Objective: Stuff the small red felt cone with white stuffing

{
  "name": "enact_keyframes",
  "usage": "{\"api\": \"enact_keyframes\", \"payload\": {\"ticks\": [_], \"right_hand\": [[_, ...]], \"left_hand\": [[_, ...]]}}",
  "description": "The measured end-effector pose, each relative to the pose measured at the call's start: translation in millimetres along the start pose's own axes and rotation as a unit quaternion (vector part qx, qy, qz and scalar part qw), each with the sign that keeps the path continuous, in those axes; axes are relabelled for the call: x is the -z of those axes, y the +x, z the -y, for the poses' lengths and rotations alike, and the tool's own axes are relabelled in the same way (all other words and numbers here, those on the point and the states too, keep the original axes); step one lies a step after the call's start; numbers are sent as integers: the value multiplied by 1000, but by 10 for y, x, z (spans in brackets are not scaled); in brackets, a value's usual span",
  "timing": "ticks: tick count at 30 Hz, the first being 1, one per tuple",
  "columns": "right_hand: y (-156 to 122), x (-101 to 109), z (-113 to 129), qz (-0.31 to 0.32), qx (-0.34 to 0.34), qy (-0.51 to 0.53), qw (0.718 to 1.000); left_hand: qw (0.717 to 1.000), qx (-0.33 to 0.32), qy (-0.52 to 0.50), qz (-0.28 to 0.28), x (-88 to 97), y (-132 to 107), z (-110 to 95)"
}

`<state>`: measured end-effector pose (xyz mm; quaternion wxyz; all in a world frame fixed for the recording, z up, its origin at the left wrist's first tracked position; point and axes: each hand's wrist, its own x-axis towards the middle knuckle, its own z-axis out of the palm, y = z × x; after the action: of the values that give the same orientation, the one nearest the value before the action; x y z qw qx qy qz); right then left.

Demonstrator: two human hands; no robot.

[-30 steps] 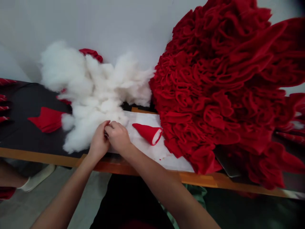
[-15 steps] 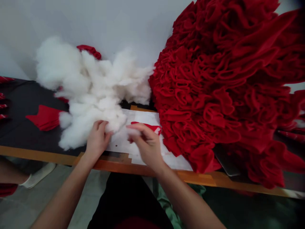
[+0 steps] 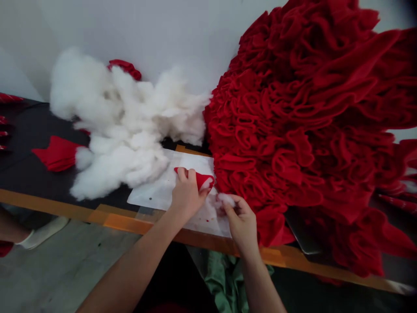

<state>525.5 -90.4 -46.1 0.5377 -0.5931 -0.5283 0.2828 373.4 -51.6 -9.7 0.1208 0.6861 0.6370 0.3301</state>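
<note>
My left hand (image 3: pixel 186 195) lies over a small red felt cone (image 3: pixel 199 177) on a white sheet (image 3: pixel 154 193), its fingers closed round the cone. Just right of it, my right hand (image 3: pixel 240 219) pinches a small tuft of white stuffing (image 3: pixel 225 199) near the cone's open end. A big heap of white stuffing (image 3: pixel 122 126) sits to the left of the sheet, apart from both hands.
A large pile of red felt cones (image 3: pixel 309 121) fills the right side of the table against the wall. Another red piece (image 3: pixel 57 153) lies at the left on the black surface. The wooden table edge (image 3: pixel 107 217) runs along the front. Someone's foot (image 3: pixel 35 237) shows below left.
My left hand left the stuffing heap and moved right onto the red cone. My right hand pulled off a tuft and carried it right, beside the cone.
</note>
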Motion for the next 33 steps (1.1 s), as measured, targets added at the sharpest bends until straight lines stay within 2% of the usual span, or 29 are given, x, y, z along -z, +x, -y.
{"api": "enact_keyframes", "payload": {"ticks": [3,7,9,12,14,16,18,23,26,30,33], "right_hand": [[122,-31,32,-31,79,-80,993],[153,-172,115,-18,176,-143,974],[102,-297,140,33,179,-134,974],[38,-505,133,111,131,-81,982],[32,-622,121,122,93,-44,987],[37,-706,130,110,84,-16,990],[24,-768,168,97,93,1,991],[-75,-918,279,56,110,-5,992],[-87,-964,281,44,146,-29,988],[-20,-904,238,-14,169,-84,982],[31,-848,223,-45,163,-100,980]], "left_hand": [[1000,13,-8,20,2,-19,119],[997,33,-73,-22,123,-189,433],[992,42,-114,-25,177,-273,550],[982,42,-185,-2,244,-347,633],[969,45,-243,31,294,-356,657],[956,56,-280,65,343,-337,682],[956,62,-277,72,369,-303,710],[973,27,-229,14,286,-257,704],[983,7,-181,-2,218,-273,673],[992,23,-120,-43,200,-287,700],[992,14,-117,-45,202,-286,724]]}}
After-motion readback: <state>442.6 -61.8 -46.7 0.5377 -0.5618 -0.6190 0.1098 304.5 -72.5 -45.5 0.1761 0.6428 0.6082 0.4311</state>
